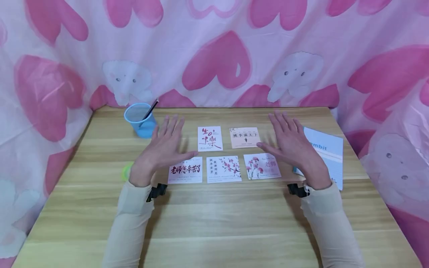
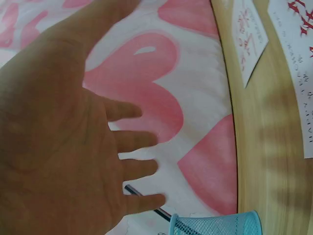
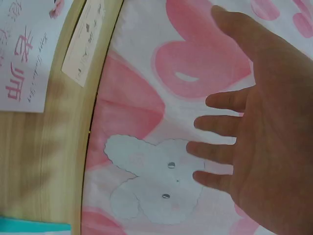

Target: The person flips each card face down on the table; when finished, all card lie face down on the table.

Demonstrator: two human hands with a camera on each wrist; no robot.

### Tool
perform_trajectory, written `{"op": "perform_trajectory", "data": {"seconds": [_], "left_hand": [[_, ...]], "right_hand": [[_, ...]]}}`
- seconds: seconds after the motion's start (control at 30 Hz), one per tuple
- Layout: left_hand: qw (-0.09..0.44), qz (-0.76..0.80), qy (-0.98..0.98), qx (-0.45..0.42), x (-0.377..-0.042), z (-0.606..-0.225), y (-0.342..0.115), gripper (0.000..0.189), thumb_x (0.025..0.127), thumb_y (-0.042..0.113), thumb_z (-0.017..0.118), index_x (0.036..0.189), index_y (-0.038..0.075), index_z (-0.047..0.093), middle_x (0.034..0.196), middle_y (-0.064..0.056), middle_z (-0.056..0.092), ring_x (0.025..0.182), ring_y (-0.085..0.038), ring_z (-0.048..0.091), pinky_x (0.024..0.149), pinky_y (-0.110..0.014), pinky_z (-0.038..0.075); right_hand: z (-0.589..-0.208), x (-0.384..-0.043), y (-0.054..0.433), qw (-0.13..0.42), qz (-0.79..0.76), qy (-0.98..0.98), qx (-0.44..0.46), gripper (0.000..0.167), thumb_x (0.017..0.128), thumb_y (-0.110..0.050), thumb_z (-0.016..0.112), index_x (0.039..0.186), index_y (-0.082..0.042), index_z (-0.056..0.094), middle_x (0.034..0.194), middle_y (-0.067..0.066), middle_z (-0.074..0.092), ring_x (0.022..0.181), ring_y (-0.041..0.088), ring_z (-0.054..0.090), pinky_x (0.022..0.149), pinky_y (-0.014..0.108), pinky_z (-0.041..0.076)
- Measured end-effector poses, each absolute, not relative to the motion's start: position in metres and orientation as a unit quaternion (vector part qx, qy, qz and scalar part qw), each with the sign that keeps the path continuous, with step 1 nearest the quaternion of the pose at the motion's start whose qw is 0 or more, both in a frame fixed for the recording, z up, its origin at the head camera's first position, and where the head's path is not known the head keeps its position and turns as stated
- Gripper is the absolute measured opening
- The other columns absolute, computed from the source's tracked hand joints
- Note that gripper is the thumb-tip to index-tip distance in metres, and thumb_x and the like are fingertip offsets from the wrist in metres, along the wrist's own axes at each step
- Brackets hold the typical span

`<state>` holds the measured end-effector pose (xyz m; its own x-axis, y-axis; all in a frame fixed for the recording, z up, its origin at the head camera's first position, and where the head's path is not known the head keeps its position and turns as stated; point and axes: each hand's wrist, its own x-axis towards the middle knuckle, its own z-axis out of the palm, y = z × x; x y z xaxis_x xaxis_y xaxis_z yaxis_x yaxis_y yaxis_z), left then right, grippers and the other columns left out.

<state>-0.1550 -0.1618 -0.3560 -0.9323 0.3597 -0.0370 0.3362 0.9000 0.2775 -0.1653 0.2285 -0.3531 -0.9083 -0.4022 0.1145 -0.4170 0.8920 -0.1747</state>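
Both hands hover above the table with fingers spread and nothing held. My left hand point(image 1: 162, 147) is over the left end of the cards, its thumb pointing right above the card with dark red brush writing point(image 1: 185, 170). On the other side, my right hand point(image 1: 291, 145) has its thumb near the pale pink card point(image 1: 245, 138). Between the hands lie a white card with red writing point(image 1: 210, 138), a blossom-branch card point(image 1: 223, 169) and a carnation card point(image 1: 263, 166). In the wrist views, the left palm point(image 2: 58, 142) and right palm point(image 3: 274, 142) show straight fingers.
A blue mesh cup point(image 1: 140, 121) with a dark pen point(image 1: 151, 109) stands at the back left. A light blue booklet point(image 1: 330, 156) lies partly under the right hand. Beside the left wrist is a yellow-green round object point(image 1: 126, 171). A heart-patterned curtain point(image 1: 214, 56) hangs behind the table.
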Motion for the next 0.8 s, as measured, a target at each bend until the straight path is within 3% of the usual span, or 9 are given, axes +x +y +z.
{"op": "perform_trajectory", "data": {"seconds": [0.17,0.27,0.53,0.8], "left_hand": [[0.099,0.167,0.963,0.189,-0.149,-0.351,-0.169,0.096,0.081,0.058,0.072,0.154,0.013,0.029,0.156,-0.013,0.029,0.142,-0.035,0.023,0.111,-0.057,0.022],[0.150,0.168,0.959,0.173,-0.144,-0.353,-0.174,0.097,0.075,0.048,0.082,0.151,0.012,0.036,0.150,-0.015,0.037,0.137,-0.036,0.032,0.109,-0.057,0.028],[0.218,0.132,0.953,0.163,-0.138,-0.367,-0.188,0.111,0.064,0.041,0.092,0.151,0.006,0.033,0.159,-0.023,0.011,0.144,-0.046,0.000,0.111,-0.064,0.007],[0.221,0.141,0.953,0.154,-0.135,-0.376,-0.198,0.107,0.063,0.036,0.093,0.147,0.005,0.034,0.159,-0.025,0.006,0.144,-0.047,-0.003,0.110,-0.065,0.005]], "right_hand": [[-0.353,-0.157,0.212,0.022,0.136,-0.957,0.256,0.087,0.091,-0.053,0.063,0.156,-0.012,0.021,0.156,0.013,0.030,0.143,0.035,0.023,0.113,0.057,0.015],[-0.354,-0.153,0.188,0.009,0.144,-0.944,0.297,0.081,0.090,-0.053,0.064,0.153,-0.013,0.031,0.150,0.011,0.040,0.139,0.032,0.032,0.112,0.055,0.021],[-0.369,-0.155,0.109,-0.039,0.113,-0.914,0.388,0.085,0.086,-0.067,0.058,0.148,-0.012,0.038,0.139,0.007,0.046,0.131,0.025,0.038,0.111,0.048,0.028],[-0.400,-0.152,0.073,-0.076,0.046,-0.907,0.411,0.099,0.075,-0.077,0.060,0.145,-0.009,0.043,0.134,0.008,0.043,0.123,0.023,0.038,0.109,0.043,0.028]]}}
